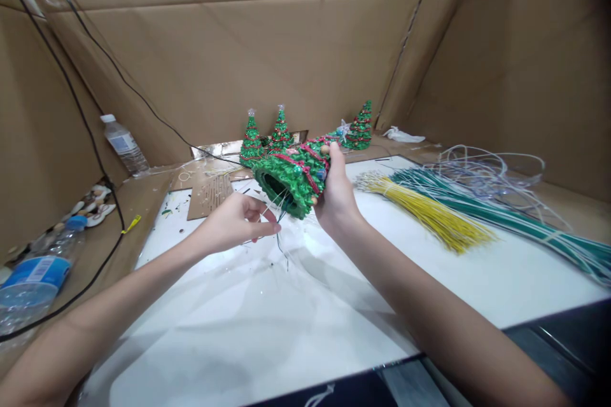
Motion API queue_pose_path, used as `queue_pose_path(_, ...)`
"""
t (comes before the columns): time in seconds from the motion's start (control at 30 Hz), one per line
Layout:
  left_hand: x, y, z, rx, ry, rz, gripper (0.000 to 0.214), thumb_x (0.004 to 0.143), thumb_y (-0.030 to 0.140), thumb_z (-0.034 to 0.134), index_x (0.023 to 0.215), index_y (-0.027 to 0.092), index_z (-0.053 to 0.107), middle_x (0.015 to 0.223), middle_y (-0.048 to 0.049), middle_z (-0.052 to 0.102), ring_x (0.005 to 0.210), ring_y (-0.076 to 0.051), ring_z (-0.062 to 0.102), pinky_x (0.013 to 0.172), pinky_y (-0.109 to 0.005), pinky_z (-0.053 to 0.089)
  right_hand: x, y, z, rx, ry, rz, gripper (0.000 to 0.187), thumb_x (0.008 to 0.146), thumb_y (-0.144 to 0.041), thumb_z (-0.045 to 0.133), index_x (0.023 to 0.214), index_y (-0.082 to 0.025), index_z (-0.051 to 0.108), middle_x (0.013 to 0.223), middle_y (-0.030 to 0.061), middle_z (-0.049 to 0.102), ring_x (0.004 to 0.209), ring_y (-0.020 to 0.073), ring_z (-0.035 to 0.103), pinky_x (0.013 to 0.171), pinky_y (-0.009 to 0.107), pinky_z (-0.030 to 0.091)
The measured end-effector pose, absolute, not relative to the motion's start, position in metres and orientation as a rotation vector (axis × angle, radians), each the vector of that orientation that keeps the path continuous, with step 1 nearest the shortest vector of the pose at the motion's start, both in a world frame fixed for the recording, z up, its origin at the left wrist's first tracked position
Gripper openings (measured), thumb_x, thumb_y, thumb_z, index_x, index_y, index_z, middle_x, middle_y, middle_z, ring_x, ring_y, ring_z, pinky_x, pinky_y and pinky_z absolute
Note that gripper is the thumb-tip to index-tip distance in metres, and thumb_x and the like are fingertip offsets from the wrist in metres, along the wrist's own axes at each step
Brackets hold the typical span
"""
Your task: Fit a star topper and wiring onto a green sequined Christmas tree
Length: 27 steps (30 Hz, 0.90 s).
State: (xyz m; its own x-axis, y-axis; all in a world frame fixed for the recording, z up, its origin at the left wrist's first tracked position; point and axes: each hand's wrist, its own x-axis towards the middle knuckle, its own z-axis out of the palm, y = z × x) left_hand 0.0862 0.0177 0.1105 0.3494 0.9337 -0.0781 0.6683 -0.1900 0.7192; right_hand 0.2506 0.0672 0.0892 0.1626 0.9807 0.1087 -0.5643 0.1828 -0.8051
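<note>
My right hand (337,194) grips a small green toy Christmas tree (294,173) with red garland, tipped on its side so its hollow base faces me. Thin wires (279,216) hang out of that base. My left hand (237,220) is just below and left of the base, its fingers pinched on those wires. Both hands are held above the white table top (267,305).
Three finished little trees (279,130) stand at the back by the cardboard wall. Bundles of yellow (424,210) and green wires (501,216) lie to the right, with clear loops (491,168) behind. Two water bottles (123,145) and a black cable (109,241) are on the left.
</note>
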Motion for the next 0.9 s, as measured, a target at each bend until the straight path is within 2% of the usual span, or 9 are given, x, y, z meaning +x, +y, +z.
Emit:
queue_pose_path(0.13,0.089,0.018,0.105,2.004,1.48,0.566,0.028,0.072,0.043,0.067,0.073,0.015,0.069,0.047,0.007,0.042,0.048,-0.01,0.043,0.049,-0.024,0.03,0.25,0.068,0.087,-0.66,-0.744,1.264,0.044,0.072,-0.065,0.066,0.092,-0.026,0.058,0.088,-0.0026,0.069,0.084,0.0182,0.065,0.059,0.027,0.048)
queue_pose_path(0.27,0.085,0.02,0.104,2.041,1.522,0.595,0.017,0.072,0.031,0.064,0.075,0.016,0.068,0.048,0.0081,0.036,0.048,-0.009,0.035,0.048,-0.024,0.025,0.25,0.069,0.086,-0.644,-0.768,1.296,0.045,0.073,-0.066,0.063,0.095,-0.027,0.059,0.092,-0.001,0.07,0.093,0.0214,0.066,0.069,0.032,0.053)
queue_pose_path(0.33,0.081,0.021,0.106,2.034,1.519,0.575,0.013,0.07,0.024,0.061,0.077,0.016,0.068,0.047,0.0092,0.033,0.046,-0.008,0.033,0.047,-0.024,0.024,0.25,0.069,0.087,-0.647,-0.778,1.295,0.044,0.073,-0.065,0.063,0.094,-0.027,0.059,0.092,-0.0006,0.07,0.094,0.0221,0.066,0.068,0.033,0.053)
queue_pose_path(0.47,0.071,0.025,0.112,2.038,1.523,0.513,0.017,0.068,0.02,0.059,0.083,0.017,0.066,0.045,0.0106,0.03,0.043,-0.008,0.029,0.045,-0.023,0.021,0.252,0.068,0.089,-0.673,-0.78,1.317,0.043,0.073,-0.064,0.064,0.094,-0.027,0.058,0.089,0.0,0.07,0.088,0.0225,0.067,0.055,0.03,0.049)
queue_pose_path(0.63,0.057,0.027,0.122,2.074,1.597,0.464,0.024,0.069,0.023,0.065,0.091,0.02,0.058,0.049,0.0106,0.037,0.044,-0.009,0.039,0.044,-0.021,0.026,0.253,0.069,0.091,-0.699,-0.754,1.297,0.045,0.07,-0.064,0.066,0.093,-0.027,0.057,0.086,-0.0013,0.069,0.077,0.0195,0.066,0.044,0.026,0.04)
queue_pose_path(0.73,0.051,0.023,0.132,2.047,1.651,0.303,0.019,0.076,0.035,0.062,0.086,0.02,0.057,0.054,0.0069,0.053,0.041,-0.011,0.048,0.041,-0.022,0.032,0.255,0.07,0.092,-0.723,-0.758,1.281,0.048,0.068,-0.066,0.066,0.095,-0.027,0.057,0.085,-0.0016,0.069,0.073,0.019,0.066,0.04,0.024,0.034)
queue_pose_path(0.83,0.045,0.018,0.143,2.049,1.689,0.151,0.029,0.086,0.047,0.05,0.085,0.019,0.06,0.082,0.0001,0.071,0.04,-0.01,0.057,0.048,-0.025,0.041,0.256,0.072,0.092,-0.731,-0.755,1.259,0.05,0.066,-0.067,0.067,0.096,-0.028,0.056,0.084,-0.0021,0.069,0.072,0.0195,0.066,0.038,0.024,0.031)
queue_pose_path(0.9,0.042,0.016,0.147,2.081,1.706,0.1,0.035,0.089,0.05,0.045,0.089,0.02,0.064,0.099,-0.0015,0.072,0.043,-0.01,0.062,0.059,-0.027,0.045,0.257,0.072,0.091,-0.738,-0.758,1.258,0.051,0.066,-0.068,0.067,0.096,-0.028,0.055,0.085,-0.0018,0.069,0.073,0.0199,0.066,0.038,0.023,0.03)
